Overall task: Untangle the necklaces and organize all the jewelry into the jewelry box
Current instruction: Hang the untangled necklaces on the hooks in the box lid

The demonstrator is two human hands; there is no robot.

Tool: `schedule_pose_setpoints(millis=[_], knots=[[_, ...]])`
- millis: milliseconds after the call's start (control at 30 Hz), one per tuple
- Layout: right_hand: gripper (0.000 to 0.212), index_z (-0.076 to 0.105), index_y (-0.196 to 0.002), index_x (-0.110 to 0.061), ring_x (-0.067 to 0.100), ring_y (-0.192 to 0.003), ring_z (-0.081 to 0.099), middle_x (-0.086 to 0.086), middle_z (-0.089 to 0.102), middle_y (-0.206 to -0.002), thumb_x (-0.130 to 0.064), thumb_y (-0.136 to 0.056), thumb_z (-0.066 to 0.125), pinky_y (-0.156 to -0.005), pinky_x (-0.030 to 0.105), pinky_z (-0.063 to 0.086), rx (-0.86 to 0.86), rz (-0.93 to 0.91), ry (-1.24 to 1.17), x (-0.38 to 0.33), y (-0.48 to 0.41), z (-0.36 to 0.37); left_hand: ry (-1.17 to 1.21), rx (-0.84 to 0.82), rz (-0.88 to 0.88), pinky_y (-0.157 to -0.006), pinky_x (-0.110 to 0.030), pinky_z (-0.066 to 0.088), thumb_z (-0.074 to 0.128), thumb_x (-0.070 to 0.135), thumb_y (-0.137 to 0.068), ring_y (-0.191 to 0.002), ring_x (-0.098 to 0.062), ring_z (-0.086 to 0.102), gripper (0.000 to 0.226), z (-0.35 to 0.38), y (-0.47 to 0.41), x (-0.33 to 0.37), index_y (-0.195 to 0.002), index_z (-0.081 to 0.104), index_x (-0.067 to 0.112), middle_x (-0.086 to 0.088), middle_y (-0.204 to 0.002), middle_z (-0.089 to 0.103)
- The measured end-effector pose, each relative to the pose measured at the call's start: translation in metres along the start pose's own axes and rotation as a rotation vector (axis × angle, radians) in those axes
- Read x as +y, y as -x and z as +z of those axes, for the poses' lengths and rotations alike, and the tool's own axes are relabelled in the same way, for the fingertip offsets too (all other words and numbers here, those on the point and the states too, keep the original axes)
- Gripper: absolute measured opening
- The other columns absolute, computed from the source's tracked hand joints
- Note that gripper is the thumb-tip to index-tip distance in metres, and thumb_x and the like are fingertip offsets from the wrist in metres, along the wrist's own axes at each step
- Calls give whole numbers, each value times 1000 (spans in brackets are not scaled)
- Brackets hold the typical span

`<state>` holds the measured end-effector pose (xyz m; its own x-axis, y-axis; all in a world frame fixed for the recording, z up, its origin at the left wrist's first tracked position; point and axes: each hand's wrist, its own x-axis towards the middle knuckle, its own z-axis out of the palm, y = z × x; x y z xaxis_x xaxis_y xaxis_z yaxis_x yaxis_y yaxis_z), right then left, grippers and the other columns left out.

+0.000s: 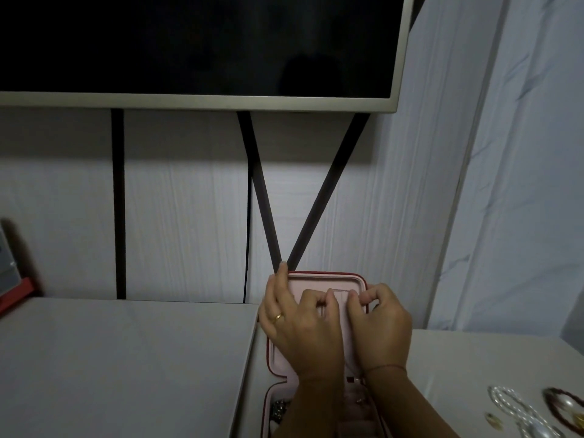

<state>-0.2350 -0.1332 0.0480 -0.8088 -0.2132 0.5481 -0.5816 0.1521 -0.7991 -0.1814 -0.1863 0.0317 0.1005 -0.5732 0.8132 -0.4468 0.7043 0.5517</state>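
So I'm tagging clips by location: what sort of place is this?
Probably a room at home, maybe a bedroom: a wall-mounted TV, a plain white table, and a jewelry box open under both hands, with pearls beside it.

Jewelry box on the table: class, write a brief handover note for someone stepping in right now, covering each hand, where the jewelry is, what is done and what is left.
Left hand: inside the open lid of the pink-lined, red-edged jewelry box, one finger hooked over its top edge, fingertips pinching something small I cannot make out.
Right hand: pinching beside it at the lid's pink strap.
Done: some small pieces lie in the lower tray.
Left: white pearl strand, dark red beaded bracelet and small gold piece remain on the table at the right.
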Motion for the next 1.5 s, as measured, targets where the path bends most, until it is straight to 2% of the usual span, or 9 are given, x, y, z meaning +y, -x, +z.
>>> schedule_pose_setpoints(millis=[333, 533, 633, 733, 900, 1000, 1067, 1233, 1500], knots=[[35, 43, -61, -21, 6, -56, 46, -6, 49, -63, -8, -82, 68, -51, 14, 33, -48, -77, 108, 10, 0, 0, -103, -65, 44, -103, -52, 32, 57, 35, -75, -131, -29, 42, 22, -4, 5, 4, -58, 59, 23, -7, -138, 53], [36, 44, -62, -26, 0, -59, 44, -5, 50, -73, -14, -81, 72, -55, 8, 29, -107, -132, 139, 14, 11, -14, -160, -151, 58, -101, -52, 37, 69, 30, -69, -130, -31, 41, 14, -15, 10, 0, -59, 62, 24, -10, -138, 52], [24, 52, -68, -23, 3, -62, 47, -4, 53, -74, -19, -83, 70, -56, 11, 30, -209, -114, 178, 21, 18, -24, -100, -338, -45, -85, -43, 44, 81, 27, -61, -110, -29, 56, 20, -27, 16, 0, -60, 61, 26, -6, -115, 64], [17, 59, -71, -24, 7, -66, 54, -7, 59, -67, -20, -87, 65, -59, 16, 40, -417, -19, 109, 26, 27, -33, -52, -406, -90, -71, -25, 37, 81, 27, -61, -84, -19, 56, 19, -35, 18, -1, -62, 62, 27, 4, -86, 56], [20, 63, -73, -27, 6, -71, 56, -7, 62, -71, -18, -90, 61, -63, 10, 40, -706, -32, 30, 28, 42, -45, 368, -686, -497, -66, -1, 37, 62, 21, -90, -95, -4, 55, 6, -49, 26, 8, -89, 68, 18, 12, -92, 60], [26, 52, -55, -33, 6, -62, 50, -8, 54, -61, -35, -79, 62, -58, 15, 36, -684, -54, 25, 30, 47, -50, 558, -730, -596, -74, -9, 49, 65, 15, -88, -91, -1, 59, 6, -57, 24, 12, -87, 71, 16, 16, -84, 64], [23, 51, -53, -33, 5, -61, 50, -7, 53, -61, -42, -72, 60, -57, 14, 35, -663, -55, 17, 31, 48, -55, 565, -757, -551, -80, -15, 51, 65, 16, -88, -90, -3, 60, 9, -59, 24, 12, -82, 67, 23, 12, -89, 64], [34, 57, -61, -32, -5, -84, 51, -2, 57, -77, -9, -82, 71, -70, 5, 36, -587, -87, 47, 38, 44, -76, 187, -632, -138, -96, -23, 41, 55, 13, -91, -113, -9, 46, 22, -49, 28, 0, -111, 61, 20, 8, -124, 49], [22, 69, -63, -18, 14, -70, 60, 12, 68, -77, -8, -83, 70, -63, 11, 41, -581, 124, 17, 59, 39, -108, -171, -646, 127, -88, -33, 41, 63, 16, -85, -104, -19, 55, 28, -40, 29, -9, -112, 62, 20, 0, -109, 62]])
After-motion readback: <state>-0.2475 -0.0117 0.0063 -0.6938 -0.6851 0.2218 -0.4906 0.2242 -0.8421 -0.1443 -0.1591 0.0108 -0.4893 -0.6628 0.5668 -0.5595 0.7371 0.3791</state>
